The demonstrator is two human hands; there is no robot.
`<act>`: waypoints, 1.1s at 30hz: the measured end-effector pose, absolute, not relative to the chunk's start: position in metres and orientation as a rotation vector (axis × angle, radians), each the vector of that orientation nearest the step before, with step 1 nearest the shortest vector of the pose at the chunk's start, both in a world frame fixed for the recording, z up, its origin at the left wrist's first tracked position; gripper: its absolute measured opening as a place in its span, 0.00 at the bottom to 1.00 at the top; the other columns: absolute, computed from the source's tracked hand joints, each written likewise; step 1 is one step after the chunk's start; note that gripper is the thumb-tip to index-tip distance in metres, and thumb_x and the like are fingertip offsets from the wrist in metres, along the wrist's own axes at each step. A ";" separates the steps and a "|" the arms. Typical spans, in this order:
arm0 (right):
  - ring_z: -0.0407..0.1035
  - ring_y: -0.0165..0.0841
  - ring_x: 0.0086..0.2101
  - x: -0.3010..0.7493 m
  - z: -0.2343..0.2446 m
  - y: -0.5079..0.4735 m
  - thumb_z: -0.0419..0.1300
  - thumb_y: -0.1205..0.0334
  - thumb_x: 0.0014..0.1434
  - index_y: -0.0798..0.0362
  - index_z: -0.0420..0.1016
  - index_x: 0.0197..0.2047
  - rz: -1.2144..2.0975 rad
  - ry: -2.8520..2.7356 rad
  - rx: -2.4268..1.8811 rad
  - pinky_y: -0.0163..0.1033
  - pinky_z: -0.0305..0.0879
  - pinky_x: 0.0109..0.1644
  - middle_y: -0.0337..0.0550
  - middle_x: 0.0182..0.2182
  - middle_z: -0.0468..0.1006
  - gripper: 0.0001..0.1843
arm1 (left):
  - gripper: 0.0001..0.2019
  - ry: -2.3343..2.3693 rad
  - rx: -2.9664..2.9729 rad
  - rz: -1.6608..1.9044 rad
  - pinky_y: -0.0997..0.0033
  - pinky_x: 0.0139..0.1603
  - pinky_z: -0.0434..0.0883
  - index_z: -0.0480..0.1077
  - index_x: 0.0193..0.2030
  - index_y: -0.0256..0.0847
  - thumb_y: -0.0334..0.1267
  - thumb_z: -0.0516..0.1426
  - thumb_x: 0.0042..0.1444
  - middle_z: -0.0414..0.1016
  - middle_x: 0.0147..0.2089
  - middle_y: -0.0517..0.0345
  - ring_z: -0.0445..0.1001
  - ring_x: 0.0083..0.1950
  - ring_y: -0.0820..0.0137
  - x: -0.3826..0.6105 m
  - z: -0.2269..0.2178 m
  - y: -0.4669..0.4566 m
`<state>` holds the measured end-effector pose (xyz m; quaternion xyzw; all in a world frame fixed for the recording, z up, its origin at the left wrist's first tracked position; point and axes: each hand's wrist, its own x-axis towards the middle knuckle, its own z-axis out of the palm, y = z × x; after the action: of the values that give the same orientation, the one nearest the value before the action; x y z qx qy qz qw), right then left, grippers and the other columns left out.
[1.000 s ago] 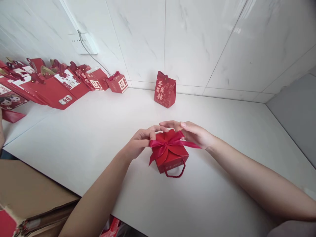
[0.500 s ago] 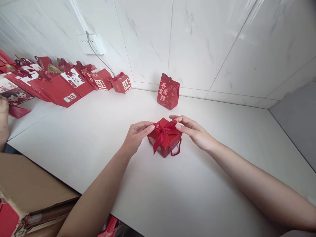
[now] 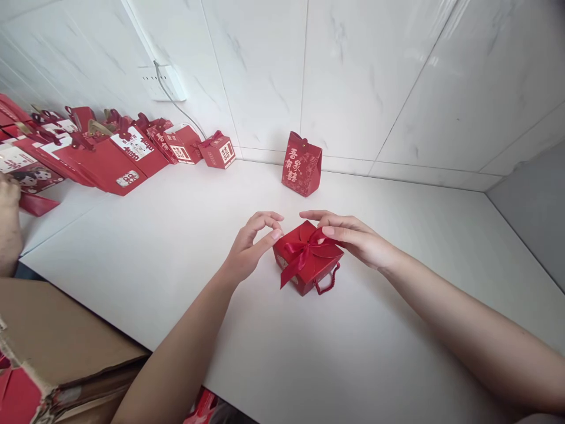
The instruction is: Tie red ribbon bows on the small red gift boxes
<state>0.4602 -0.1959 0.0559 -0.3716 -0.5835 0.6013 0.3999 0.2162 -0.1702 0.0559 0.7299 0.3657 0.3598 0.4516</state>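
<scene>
A small red gift box (image 3: pixel 314 272) with a red ribbon bow (image 3: pixel 304 251) on its lid and a red cord handle (image 3: pixel 329 285) stands on the white counter (image 3: pixel 176 247). My left hand (image 3: pixel 251 247) is at the box's left side, fingers apart and curved, with one fingertip touching the upper left edge. My right hand (image 3: pixel 355 238) lies over the right side of the lid, with its stretched fingers resting on the bow. Neither hand grips the box.
A red pouch-shaped bag (image 3: pixel 302 164) stands by the tiled wall behind the box. A row of red gift boxes (image 3: pixel 128 156) lines the wall at the left, under a wall socket (image 3: pixel 161 82). A cardboard carton (image 3: pixel 53 335) sits lower left. Another person's hand (image 3: pixel 9 227) shows at the left edge.
The box has turned and shifted slightly to the right. My left fingers have loosened from its side, and my right hand no longer pulls the ribbon end outward.
</scene>
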 end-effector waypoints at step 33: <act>0.61 0.44 0.59 0.437 0.046 -0.213 0.59 0.62 0.63 0.47 0.73 0.40 0.480 -1.922 -1.071 0.57 0.59 0.62 0.47 0.55 0.68 0.02 | 0.12 0.605 1.339 0.788 0.60 0.53 0.72 0.80 0.42 0.50 0.32 0.58 0.57 0.67 0.60 0.56 0.67 0.60 0.58 0.230 0.042 -0.176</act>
<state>0.4374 -0.2133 0.0456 -0.4293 -0.7704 0.1924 0.4302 0.2301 -0.1756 0.0419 0.5948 0.2686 0.3498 0.6721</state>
